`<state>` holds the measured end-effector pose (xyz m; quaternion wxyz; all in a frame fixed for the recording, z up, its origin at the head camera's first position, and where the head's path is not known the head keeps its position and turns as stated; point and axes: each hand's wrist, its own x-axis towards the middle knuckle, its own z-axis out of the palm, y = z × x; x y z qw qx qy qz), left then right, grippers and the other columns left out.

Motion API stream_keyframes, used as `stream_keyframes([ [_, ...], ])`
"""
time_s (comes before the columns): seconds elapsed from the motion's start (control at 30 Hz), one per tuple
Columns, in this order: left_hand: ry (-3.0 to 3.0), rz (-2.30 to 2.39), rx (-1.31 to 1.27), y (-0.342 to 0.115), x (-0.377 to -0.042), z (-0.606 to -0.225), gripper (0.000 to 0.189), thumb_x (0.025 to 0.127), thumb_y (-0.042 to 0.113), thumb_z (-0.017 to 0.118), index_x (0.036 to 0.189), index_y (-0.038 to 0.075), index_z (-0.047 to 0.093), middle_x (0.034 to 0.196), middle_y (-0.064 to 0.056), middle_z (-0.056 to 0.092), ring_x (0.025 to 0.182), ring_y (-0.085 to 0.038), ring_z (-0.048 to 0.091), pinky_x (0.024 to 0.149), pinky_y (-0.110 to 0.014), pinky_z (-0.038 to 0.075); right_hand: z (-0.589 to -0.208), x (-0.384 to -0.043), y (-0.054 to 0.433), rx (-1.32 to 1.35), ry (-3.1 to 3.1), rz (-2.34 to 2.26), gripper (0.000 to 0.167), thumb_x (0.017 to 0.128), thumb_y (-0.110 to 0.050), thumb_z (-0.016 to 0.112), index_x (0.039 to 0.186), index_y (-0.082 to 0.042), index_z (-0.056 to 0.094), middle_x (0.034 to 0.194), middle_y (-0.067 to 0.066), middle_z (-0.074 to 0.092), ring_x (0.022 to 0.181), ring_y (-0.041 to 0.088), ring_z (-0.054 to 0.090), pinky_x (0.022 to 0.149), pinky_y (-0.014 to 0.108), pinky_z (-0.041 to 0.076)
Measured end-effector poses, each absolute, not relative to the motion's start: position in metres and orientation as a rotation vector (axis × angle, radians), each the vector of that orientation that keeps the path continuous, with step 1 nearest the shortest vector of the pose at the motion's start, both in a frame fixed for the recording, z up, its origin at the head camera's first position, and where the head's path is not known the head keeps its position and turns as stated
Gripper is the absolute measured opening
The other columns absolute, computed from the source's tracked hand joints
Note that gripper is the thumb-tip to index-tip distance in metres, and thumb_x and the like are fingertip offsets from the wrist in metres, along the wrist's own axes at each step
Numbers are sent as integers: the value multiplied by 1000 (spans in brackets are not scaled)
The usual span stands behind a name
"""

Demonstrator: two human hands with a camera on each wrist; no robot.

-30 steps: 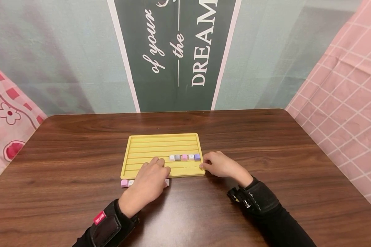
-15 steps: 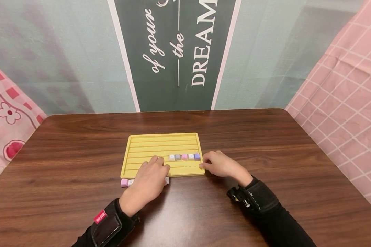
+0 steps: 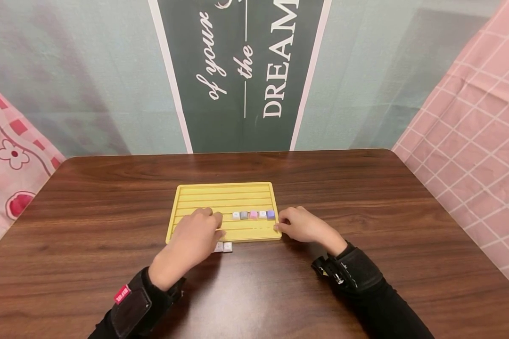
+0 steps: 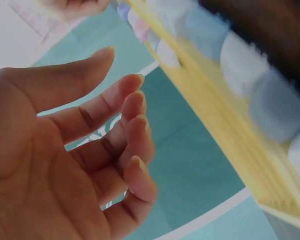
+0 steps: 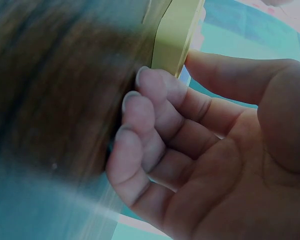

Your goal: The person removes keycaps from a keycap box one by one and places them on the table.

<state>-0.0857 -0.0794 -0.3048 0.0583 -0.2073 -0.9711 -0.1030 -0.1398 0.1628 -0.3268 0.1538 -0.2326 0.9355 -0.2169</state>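
Observation:
A yellow ridged tray [image 3: 225,192] lies on the table. Toward its right end, one groove carries several keycaps, among them a grey keycap [image 3: 243,215], a pink keycap [image 3: 253,215] and a purple keycap [image 3: 270,214]. My left hand [image 3: 195,238] hovers over the tray's front left part, its fingers loosely bent with nothing between them in the left wrist view. Below it, along the tray's front edge, runs a second row with a white keycap [image 3: 227,247]; the hand hides most of this row from the head view. My right hand [image 5: 190,135] pinches the tray's front right corner, thumb on the rim.
The brown wooden table [image 3: 343,188] extends around the tray on every side. Behind it hangs a green cloth backdrop [image 3: 246,132] with white lettering, and pink cloth [image 3: 479,141] covers the right side.
My left hand has shifted left and slightly back toward the body, exposing more white keycaps at the right end of the front row. The right hand keeps its place on the tray.

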Motion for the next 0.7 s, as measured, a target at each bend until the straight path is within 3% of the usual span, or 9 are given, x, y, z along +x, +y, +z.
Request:
stream_keyframes([
  [0.3, -3079, -432, -383, -110, -94, -286, 16, 85, 17, 65, 74, 7, 58, 66, -3, 52, 58, -17, 50, 50, -34, 42, -328, -140, 163, -704, 2693, -617, 26, 89, -15, 59, 64, -11, 52, 56, -2, 42, 49, 9, 40, 49, 23, 33],
  [0.53, -3298, -454, -146, -142, -105, -283, 36, 91, 22, 57, 62, 11, 40, 58, 1, 29, 52, -14, 31, 47, -27, 25, -327, -140, 163, -705, 2688, -620, 28, 89, -15, 59, 63, -11, 51, 56, -3, 42, 49, 9, 39, 50, 24, 33],
  [0.7, -3411, -468, -132, -157, -109, -289, 37, 92, 21, 54, 59, 12, 39, 57, 1, 29, 51, -13, 30, 48, -28, 25, -327, -139, 163, -695, 2687, -625, 27, 89, -15, 59, 63, -11, 51, 56, -2, 42, 50, 10, 40, 50, 24, 33],
])
